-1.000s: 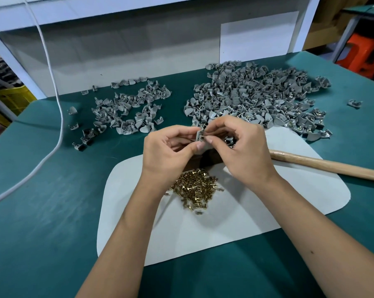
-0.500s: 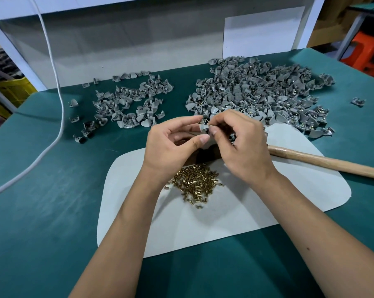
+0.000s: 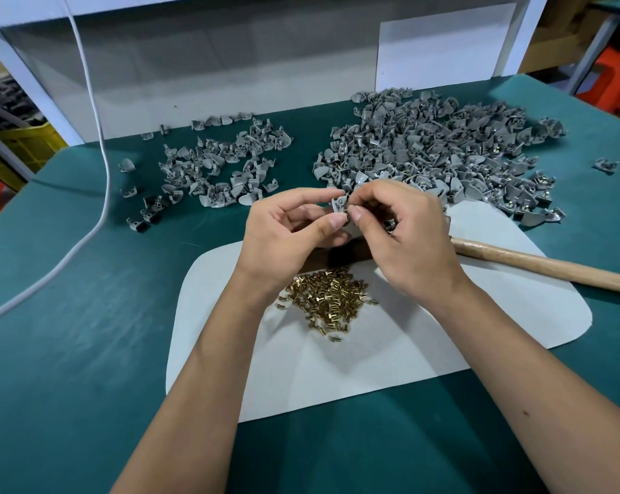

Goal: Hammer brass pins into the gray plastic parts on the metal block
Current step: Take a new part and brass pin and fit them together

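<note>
- Since the earlier frames, both hands have been raised slightly, and the left hand's [image 3: 287, 233] fingers are seen spread wider.
- One loose heap of brass pins [image 3: 328, 299], too many to count, is seen nearest, on a pale mat [image 3: 390, 358].
- One gray plastic part [image 3: 338, 205] is pinched between the two hands above the mat; the left thumb and forefinger are closed on it, and the right hand's [image 3: 405, 237] fingertips are pressed against it. Whether a pin is held there cannot be told.
- One wooden handle [image 3: 551, 267] is cut off at the right edge; its head is hidden behind the right hand.
- Two piles of gray parts are seen beyond: a smaller left pile [image 3: 219, 165] and a larger right pile [image 3: 440, 151].
- One white cable [image 3: 101, 165] is draped at left.
</note>
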`<state>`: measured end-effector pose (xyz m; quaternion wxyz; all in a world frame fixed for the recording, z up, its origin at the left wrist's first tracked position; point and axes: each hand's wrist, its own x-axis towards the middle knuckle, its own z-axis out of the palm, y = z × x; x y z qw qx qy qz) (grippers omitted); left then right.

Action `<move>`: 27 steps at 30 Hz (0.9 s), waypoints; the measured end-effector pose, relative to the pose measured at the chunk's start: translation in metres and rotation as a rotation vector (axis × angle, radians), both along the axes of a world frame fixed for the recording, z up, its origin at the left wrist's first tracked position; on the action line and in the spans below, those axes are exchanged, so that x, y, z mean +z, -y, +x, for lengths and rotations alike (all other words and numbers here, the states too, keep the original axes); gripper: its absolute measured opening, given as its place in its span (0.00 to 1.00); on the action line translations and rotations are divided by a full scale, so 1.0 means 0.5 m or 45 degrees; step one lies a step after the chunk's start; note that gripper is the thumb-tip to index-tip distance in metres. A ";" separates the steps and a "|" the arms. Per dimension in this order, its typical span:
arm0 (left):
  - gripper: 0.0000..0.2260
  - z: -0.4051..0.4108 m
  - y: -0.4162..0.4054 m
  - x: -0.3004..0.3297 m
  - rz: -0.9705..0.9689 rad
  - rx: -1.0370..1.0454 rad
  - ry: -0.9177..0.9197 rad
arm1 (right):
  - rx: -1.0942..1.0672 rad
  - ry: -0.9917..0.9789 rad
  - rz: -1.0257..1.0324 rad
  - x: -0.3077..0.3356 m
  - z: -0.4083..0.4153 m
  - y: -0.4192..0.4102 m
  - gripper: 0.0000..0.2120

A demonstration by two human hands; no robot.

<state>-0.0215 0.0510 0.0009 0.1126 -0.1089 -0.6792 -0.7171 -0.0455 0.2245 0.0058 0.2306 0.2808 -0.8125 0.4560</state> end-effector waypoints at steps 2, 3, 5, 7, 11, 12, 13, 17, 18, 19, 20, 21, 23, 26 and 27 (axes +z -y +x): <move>0.14 0.002 0.000 0.001 0.007 -0.019 0.005 | -0.003 0.008 -0.002 0.002 0.000 -0.002 0.02; 0.15 0.002 0.000 0.001 0.003 -0.020 0.005 | -0.003 0.009 -0.001 0.002 0.000 -0.002 0.02; 0.14 0.002 0.001 0.001 -0.010 -0.010 0.006 | -0.002 0.006 0.011 0.002 0.001 -0.001 0.02; 0.14 0.001 0.002 0.001 -0.025 0.006 0.015 | 0.002 -0.003 0.025 0.002 0.001 -0.001 0.02; 0.14 0.001 0.004 0.000 -0.011 0.010 0.087 | 0.024 -0.032 0.090 0.004 -0.002 -0.005 0.02; 0.14 0.001 0.005 0.000 -0.010 0.005 0.103 | 0.033 -0.032 0.103 0.004 -0.003 -0.006 0.02; 0.14 0.002 0.005 0.001 -0.014 -0.001 0.113 | 0.040 -0.025 0.114 0.004 -0.003 -0.007 0.02; 0.12 0.004 0.005 0.001 -0.025 -0.013 0.129 | 0.046 0.022 0.120 0.003 -0.002 -0.009 0.02; 0.11 0.005 0.005 0.001 -0.028 -0.014 0.129 | 0.043 0.039 0.117 0.003 -0.001 -0.009 0.03; 0.11 0.005 0.005 0.001 -0.035 -0.016 0.125 | 0.039 0.060 0.113 0.003 0.000 -0.008 0.03; 0.11 0.005 0.005 0.001 -0.045 -0.018 0.119 | 0.037 0.084 0.111 0.003 0.001 -0.008 0.03; 0.11 0.005 0.005 0.000 -0.058 -0.022 0.114 | 0.033 0.112 0.109 0.003 0.001 -0.008 0.04; 0.11 0.006 0.005 0.000 -0.081 -0.029 0.107 | 0.025 0.172 0.102 0.004 0.002 -0.007 0.04; 0.11 0.008 0.002 0.001 -0.089 -0.035 0.098 | 0.012 0.239 0.100 0.006 0.001 -0.006 0.06; 0.11 0.008 0.002 0.001 -0.092 -0.033 0.094 | 0.015 0.260 0.099 0.006 0.001 -0.006 0.06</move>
